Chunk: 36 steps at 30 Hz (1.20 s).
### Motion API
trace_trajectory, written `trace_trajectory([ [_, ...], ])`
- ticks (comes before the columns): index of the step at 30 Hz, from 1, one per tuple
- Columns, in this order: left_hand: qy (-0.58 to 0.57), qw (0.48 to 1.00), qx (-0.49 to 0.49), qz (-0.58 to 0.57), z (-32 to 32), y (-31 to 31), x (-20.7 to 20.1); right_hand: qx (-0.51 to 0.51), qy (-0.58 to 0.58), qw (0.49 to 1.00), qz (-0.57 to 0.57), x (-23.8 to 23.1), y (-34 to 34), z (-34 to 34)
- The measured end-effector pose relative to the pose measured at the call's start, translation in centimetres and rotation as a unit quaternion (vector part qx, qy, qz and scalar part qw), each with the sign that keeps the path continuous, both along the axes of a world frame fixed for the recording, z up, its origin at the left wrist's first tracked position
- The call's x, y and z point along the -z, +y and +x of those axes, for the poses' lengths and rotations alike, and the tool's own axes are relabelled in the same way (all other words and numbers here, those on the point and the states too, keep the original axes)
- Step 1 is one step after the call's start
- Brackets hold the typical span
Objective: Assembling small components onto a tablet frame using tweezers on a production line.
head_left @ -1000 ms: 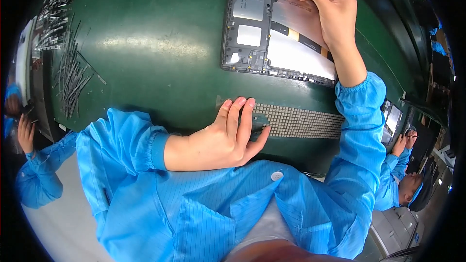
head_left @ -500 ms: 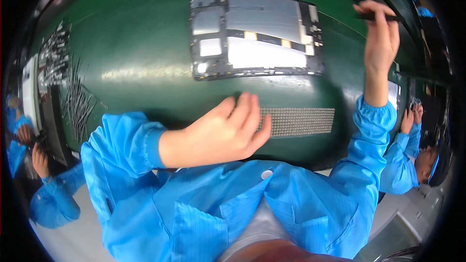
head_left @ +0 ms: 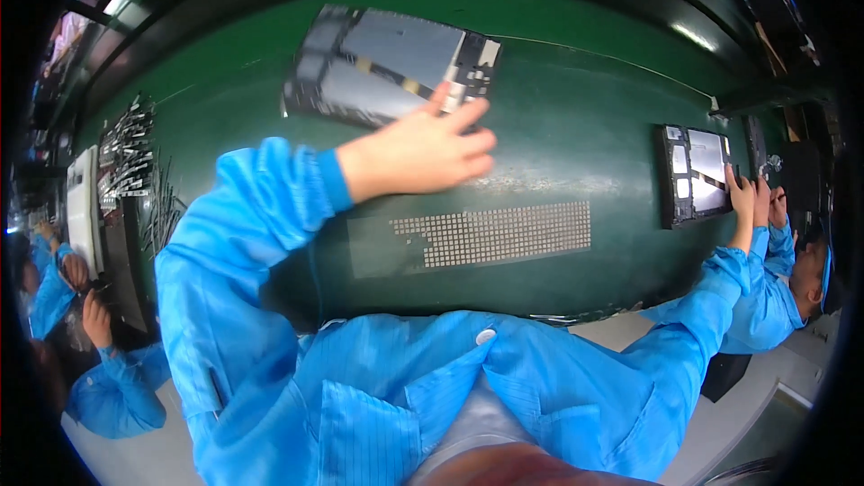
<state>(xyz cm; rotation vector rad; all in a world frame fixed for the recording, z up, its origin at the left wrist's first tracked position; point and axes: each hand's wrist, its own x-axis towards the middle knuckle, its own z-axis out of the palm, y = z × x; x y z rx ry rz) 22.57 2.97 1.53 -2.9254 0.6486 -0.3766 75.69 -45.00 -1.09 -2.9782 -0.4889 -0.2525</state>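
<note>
My left hand (head_left: 432, 148) lies with its fingers apart at the near right edge of an opened tablet (head_left: 396, 63), a fingertip touching it. The tablet has a black frame, silver battery panels and a dark ribbon strip; it sits tilted and motion-blurred. Far to the right, my right hand (head_left: 742, 202) has its fingers on the right edge of a second opened tablet (head_left: 706, 171). Whether a dark thin tool is still in that hand cannot be made out. Between my arms lies a clear sheet (head_left: 373, 247) bearing rows of small grey squares (head_left: 513, 232).
Dark thin strips (head_left: 162, 211) and a heap of metallic strips (head_left: 128, 148) lie at the left of the green bench (head_left: 576, 117). A co-worker's hands (head_left: 778, 207) are close beside my right hand. Another person's hand (head_left: 96, 319) shows at the left.
The first tablet has shifted left and turned, with my left hand moved up to it. My right hand has come down from the upper right to the second tablet, which now shows further left.
</note>
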Motion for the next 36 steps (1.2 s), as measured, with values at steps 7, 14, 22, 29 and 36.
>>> trace_trajectory([
  [7, -0.099, 0.924, -0.354, -0.105, -10.2, 12.2, -0.8, -0.087, 0.068, 0.992, 0.055, 0.1, 5.7, -3.1],
  [14, -0.113, 0.896, -0.405, -0.142, -10.5, 20.8, 2.5, -0.282, 0.078, 0.947, 0.137, -1.2, 23.2, -16.6],
  [22, -0.238, 0.862, -0.428, -0.132, -9.9, 14.7, 0.3, -0.376, 0.087, 0.912, 0.135, -2.3, 35.6, -31.1],
  [29, 0.028, 0.966, -0.159, -0.201, -14.9, -2.9, -1.8, -0.399, 0.130, 0.898, 0.130, -2.7, 37.1, -34.1],
  [36, 0.138, 0.949, -0.188, -0.213, -14.4, -5.4, -0.4, -0.434, 0.073, 0.849, 0.292, -5.3, 36.3, -34.7],
])
